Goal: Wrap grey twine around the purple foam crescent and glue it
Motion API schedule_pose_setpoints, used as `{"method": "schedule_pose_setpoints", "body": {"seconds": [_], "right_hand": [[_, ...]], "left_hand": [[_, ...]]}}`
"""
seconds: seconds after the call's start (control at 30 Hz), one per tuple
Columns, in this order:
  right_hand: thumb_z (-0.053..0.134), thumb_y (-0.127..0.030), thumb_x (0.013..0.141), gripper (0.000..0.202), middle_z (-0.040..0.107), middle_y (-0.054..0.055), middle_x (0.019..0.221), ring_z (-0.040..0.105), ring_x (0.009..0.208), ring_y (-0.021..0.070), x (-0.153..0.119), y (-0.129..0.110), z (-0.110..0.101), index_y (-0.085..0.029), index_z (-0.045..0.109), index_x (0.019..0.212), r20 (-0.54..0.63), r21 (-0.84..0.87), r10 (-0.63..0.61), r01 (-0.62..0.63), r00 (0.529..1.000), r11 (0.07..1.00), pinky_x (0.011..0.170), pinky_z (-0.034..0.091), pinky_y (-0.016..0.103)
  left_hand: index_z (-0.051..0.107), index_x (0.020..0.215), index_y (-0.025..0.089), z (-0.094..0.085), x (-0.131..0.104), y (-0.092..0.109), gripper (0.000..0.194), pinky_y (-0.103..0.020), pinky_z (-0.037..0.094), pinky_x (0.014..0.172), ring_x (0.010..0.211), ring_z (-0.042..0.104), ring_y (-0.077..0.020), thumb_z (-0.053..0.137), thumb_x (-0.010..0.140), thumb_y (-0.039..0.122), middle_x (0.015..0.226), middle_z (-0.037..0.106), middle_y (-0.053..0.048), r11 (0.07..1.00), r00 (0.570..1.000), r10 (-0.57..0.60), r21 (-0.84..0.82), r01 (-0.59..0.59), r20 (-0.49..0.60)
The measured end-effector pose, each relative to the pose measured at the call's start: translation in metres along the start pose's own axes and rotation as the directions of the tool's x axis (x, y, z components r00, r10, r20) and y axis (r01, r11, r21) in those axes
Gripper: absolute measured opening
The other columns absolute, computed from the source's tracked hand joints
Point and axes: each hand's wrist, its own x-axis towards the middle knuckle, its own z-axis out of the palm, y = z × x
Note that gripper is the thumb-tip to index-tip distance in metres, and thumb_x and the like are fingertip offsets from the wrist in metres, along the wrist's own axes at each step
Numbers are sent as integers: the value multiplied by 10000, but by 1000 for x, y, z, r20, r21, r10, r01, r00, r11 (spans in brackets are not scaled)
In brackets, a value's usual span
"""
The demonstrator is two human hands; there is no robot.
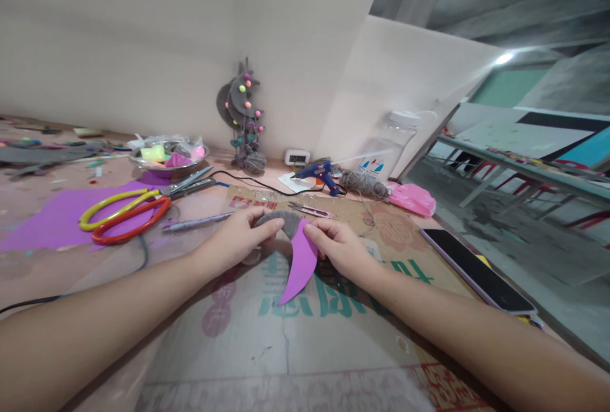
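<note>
The table [52,272] spreads out around both your hands, with its right-hand edge beyond your right hand. Under and in front of them lies the cardboard [238,361]; its bare near part, between your forearms, gives you your best open room. Past your left hand, the scissors [164,192] limit a wide sweep that way. Right of your right hand, the phone [476,269] lies near the table's edge, close by your forearm, so keep that elbow in. Beyond both hands sits the glue gun [321,175], with its cord running off behind the left hand.

Your left hand [243,240] pinches the grey felt piece [288,220], while your right hand [340,243] grips the upper edge of the purple crescent [303,259], whose tip points down between them. You seem to be matching the two pieces; I can't tell whether they're stuck together. The next move likely calls for a light, steady pinch and even edges. Watch the small snips [312,210] just past your fingertips.
</note>
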Motion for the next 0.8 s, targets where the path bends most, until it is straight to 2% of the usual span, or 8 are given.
{"method": "schedule_pose_setpoints", "body": {"seconds": [0.17,0.37,0.53,0.63,0.8], "right_hand": [[478,-491,849,384,406,-55,526,357,462,76,1,0,0,-178,461,627,4,-20,-19,19,1000,1000,437,275,209],[471,-479,858,388,398,-56,528,360,473,75,2,-1,0,-178,440,615,-10,-32,-31,31,999,999,446,285,205],[428,-489,875,407,410,-49,530,370,472,75,1,0,0,-173,450,619,-7,-22,-56,56,998,998,444,294,205],[453,-487,864,372,413,-52,537,374,467,73,1,0,1,-175,460,661,-11,14,-45,45,999,999,435,299,200],[513,-458,841,271,404,-75,556,352,447,67,0,0,1,-205,431,788,-174,111,-47,67,984,992,419,299,187]], "left_hand": [[472,695,179,0,1,-1,303,-156,221,306,334,346,-38,557,780,457,533,479,53,1000,1000,14,4,-14,2],[477,639,159,1,2,-1,322,-157,331,382,427,447,-53,541,804,428,559,482,36,998,998,65,-13,-66,-22],[445,684,178,3,0,1,310,-139,208,277,308,305,-21,538,804,448,522,444,68,986,999,-35,-164,38,23],[432,714,188,5,-1,2,297,-126,207,267,294,299,-14,556,796,445,527,457,73,974,998,-49,-219,54,26],[429,697,185,5,0,2,314,-122,214,265,301,313,-19,555,796,455,519,445,72,969,998,-57,-240,63,29]]}}
